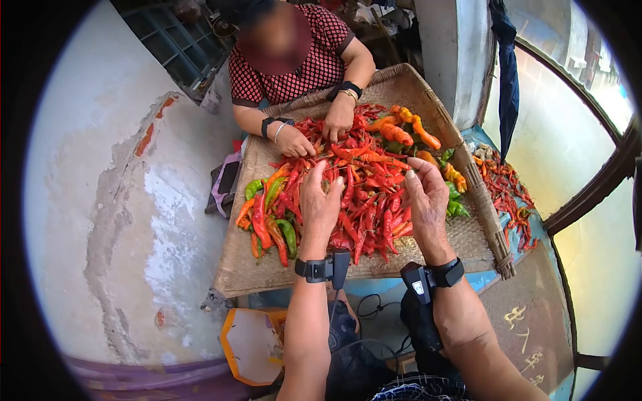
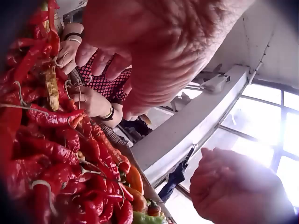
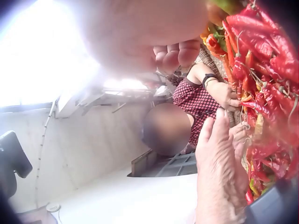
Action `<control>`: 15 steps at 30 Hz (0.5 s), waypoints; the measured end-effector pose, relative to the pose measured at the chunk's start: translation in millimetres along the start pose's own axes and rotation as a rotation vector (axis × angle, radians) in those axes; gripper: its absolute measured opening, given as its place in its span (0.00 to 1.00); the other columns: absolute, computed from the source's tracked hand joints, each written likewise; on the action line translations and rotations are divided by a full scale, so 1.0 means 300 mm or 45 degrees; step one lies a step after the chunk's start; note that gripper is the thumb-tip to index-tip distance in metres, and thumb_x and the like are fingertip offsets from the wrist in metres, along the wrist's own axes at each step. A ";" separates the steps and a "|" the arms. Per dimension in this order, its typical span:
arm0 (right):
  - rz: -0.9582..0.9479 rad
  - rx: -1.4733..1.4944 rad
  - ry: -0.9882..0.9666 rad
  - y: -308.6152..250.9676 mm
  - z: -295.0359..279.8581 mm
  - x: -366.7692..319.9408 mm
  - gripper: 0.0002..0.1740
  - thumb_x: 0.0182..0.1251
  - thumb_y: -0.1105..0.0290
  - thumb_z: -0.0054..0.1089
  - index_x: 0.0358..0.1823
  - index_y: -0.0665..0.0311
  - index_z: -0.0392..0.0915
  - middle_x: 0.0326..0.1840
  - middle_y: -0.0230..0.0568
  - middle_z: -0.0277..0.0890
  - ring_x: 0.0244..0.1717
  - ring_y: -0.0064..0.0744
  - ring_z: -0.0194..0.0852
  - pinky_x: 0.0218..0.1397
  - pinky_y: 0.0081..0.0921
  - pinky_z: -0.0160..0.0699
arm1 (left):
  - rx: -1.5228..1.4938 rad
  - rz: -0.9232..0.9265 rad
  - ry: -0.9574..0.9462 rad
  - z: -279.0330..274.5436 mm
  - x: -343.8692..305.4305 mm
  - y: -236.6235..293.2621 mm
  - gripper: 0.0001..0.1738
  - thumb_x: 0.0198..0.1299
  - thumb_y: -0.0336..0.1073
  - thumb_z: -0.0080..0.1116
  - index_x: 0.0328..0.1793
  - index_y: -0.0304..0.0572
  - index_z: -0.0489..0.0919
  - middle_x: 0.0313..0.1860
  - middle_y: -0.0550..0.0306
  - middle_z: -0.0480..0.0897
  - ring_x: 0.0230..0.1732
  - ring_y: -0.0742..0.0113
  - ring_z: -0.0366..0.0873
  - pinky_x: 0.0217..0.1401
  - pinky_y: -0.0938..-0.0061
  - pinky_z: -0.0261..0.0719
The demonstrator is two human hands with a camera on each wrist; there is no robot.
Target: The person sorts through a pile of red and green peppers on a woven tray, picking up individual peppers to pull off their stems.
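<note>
A heap of red chili peppers (image 1: 371,224) fills the middle of a shallow woven basket tray (image 1: 267,275). My left hand (image 1: 319,207) is over the near left part of the heap, fingers pointing away and thumb apart. Across from it, my right hand (image 1: 430,204) is at the right side of the heap, with nothing seen between thumb and fingers. The palms face each other with red peppers between them. In the right wrist view, the left hand (image 3: 217,172) has its fingers extended. Green peppers (image 1: 286,235) lie left of my left hand; others (image 1: 456,204) lie right of my right hand.
Opposite me, another person (image 1: 291,67) has both hands in the heap's far side. Orange peppers (image 1: 398,132) lie at the tray's far right. More red chilies (image 1: 505,194) are spread beyond the right rim. An orange-edged container (image 1: 251,347) stands below the tray.
</note>
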State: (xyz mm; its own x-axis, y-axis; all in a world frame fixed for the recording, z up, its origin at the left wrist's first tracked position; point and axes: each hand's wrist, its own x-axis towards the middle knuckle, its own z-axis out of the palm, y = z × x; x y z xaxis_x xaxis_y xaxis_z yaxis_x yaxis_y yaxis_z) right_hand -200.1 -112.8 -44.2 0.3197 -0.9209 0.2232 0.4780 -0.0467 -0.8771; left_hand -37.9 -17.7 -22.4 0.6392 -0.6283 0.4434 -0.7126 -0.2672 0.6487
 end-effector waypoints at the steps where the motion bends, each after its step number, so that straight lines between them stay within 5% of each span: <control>1: -0.004 -0.001 -0.002 -0.004 0.002 0.001 0.12 0.70 0.73 0.53 0.51 0.70 0.72 0.27 0.24 0.65 0.24 0.12 0.59 0.26 0.12 0.63 | 0.200 0.118 -0.128 0.024 -0.007 0.017 0.35 0.56 0.41 0.64 0.68 0.35 0.66 0.67 0.36 0.66 0.67 0.46 0.64 0.67 0.58 0.65; 9: -0.068 0.089 0.080 -0.037 -0.023 0.018 0.13 0.70 0.76 0.51 0.54 0.70 0.71 0.27 0.27 0.68 0.23 0.13 0.63 0.24 0.13 0.65 | 0.523 0.340 -0.317 0.261 0.106 0.092 0.41 0.54 0.54 0.63 0.70 0.41 0.67 0.74 0.34 0.56 0.73 0.34 0.52 0.72 0.44 0.54; 12: 0.040 0.113 0.112 -0.060 -0.022 0.002 0.13 0.71 0.75 0.52 0.54 0.70 0.70 0.28 0.27 0.68 0.23 0.13 0.64 0.24 0.12 0.67 | 0.692 0.195 -0.610 0.297 0.191 0.108 0.42 0.55 0.64 0.57 0.70 0.47 0.67 0.74 0.39 0.57 0.76 0.33 0.46 0.71 0.32 0.45; 15: 0.031 0.127 0.050 -0.076 -0.018 -0.004 0.14 0.71 0.72 0.53 0.55 0.70 0.70 0.28 0.27 0.67 0.23 0.13 0.64 0.23 0.12 0.68 | 0.747 -0.006 -0.586 0.352 0.216 0.067 0.41 0.51 0.67 0.59 0.66 0.51 0.72 0.71 0.41 0.62 0.74 0.35 0.51 0.71 0.38 0.52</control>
State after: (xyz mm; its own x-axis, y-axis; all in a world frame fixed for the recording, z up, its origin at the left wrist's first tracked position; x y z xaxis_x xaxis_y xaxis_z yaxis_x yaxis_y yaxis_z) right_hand -215.7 -112.8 -26.8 0.3013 -0.9357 0.1838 0.5498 0.0130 -0.8352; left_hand -41.2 -140.9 -45.9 0.5489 -0.8342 0.0540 -0.8298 -0.5359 0.1558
